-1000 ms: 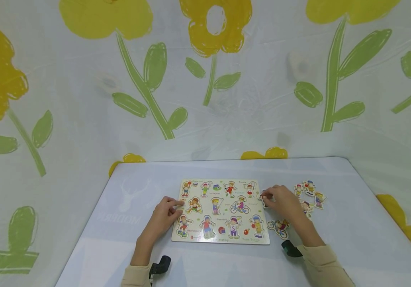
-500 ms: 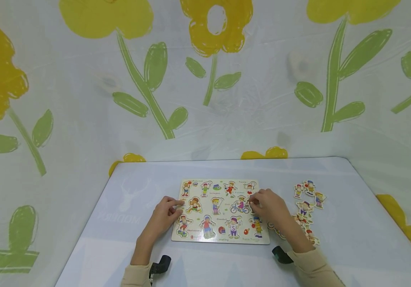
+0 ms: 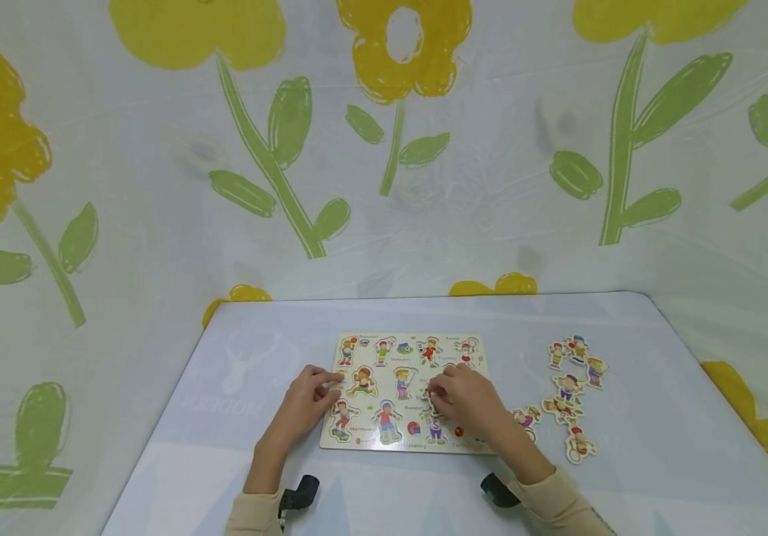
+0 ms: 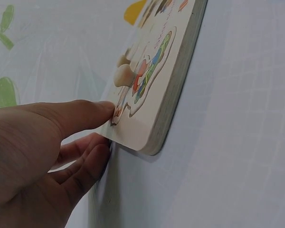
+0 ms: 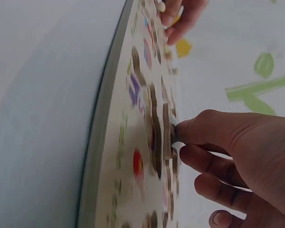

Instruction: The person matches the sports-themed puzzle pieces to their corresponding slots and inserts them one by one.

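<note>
A pale wooden peg puzzle board printed with sports figures lies on the table. My left hand rests at its left edge. In the left wrist view the thumb touches the board near the skateboard figure, while the other fingers lie beside the edge. My right hand is over the middle right of the board. Its thumb and index finger pinch a figure puzzle piece by its knob, just above the board face. The hand hides most of that piece in the head view.
Several loose figure pieces lie right of the board, among them a tennis piece and a piece nearer the board. The white table meets a flower-printed curtain behind it. Black wrist cameras sit on both sleeves.
My right hand has moved left from beside the board's right edge to over its middle right, carrying the puzzle piece. The left hand stays at the left edge.
</note>
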Available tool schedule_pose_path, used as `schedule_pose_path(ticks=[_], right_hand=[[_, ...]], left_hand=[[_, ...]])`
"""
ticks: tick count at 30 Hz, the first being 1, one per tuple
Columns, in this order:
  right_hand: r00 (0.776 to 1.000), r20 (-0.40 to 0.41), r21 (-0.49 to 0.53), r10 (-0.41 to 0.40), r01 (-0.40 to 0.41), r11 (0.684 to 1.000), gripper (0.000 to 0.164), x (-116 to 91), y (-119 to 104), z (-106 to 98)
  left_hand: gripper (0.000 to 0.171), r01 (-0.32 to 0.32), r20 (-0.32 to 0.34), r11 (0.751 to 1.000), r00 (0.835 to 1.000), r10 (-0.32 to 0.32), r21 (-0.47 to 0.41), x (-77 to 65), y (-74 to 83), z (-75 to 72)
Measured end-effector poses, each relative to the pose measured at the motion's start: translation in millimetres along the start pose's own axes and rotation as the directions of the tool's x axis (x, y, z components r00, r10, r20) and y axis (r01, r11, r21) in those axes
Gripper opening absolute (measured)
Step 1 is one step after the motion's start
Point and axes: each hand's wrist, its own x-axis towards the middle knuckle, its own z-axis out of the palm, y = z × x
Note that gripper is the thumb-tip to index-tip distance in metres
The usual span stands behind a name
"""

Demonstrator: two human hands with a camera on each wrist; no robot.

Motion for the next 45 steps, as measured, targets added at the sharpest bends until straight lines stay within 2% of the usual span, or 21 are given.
schedule_pose_path(ticks=[5,15,24,30,38,45], right_hand=[[0.999,0.003,0.032,-0.043,0.043,0.999,0.007,2.3,-16.0,4.5],[0.987,0.027,0.089,-0.159,0.156,0.984,0.006,6.8,-43.4,15.8],[0.985,0.050,0.120,-0.168,0.161,0.980,0.007,8.7,-56.1,27.0],[0.982,0.017,0.146,-0.186,0.181,0.973,0.006,6.3,-60.8,28.9],[0.980,-0.019,0.121,-0.198,0.199,0.972,0.005,3.3,-63.1,32.9],[0.983,-0.001,0.123,-0.182,0.181,0.976,0.006,2.2,-63.8,32.7]], left_hand=[[0.030,0.024,0.009,1.000,1.000,-0.024,-0.016,0.3,0.3,-0.2],[0.031,0.027,0.003,1.000,1.000,-0.027,-0.008,0.2,0.3,-0.5],[0.031,0.028,0.002,1.000,1.000,-0.028,-0.001,0.6,-1.1,0.1],[0.030,0.022,0.002,1.000,1.000,-0.022,-0.001,0.8,-1.0,-0.2],[0.030,0.023,0.009,1.000,1.000,-0.023,-0.005,0.3,1.6,-1.6],[0.030,0.025,0.015,1.000,1.000,-0.025,-0.006,0.5,1.3,-1.8]])
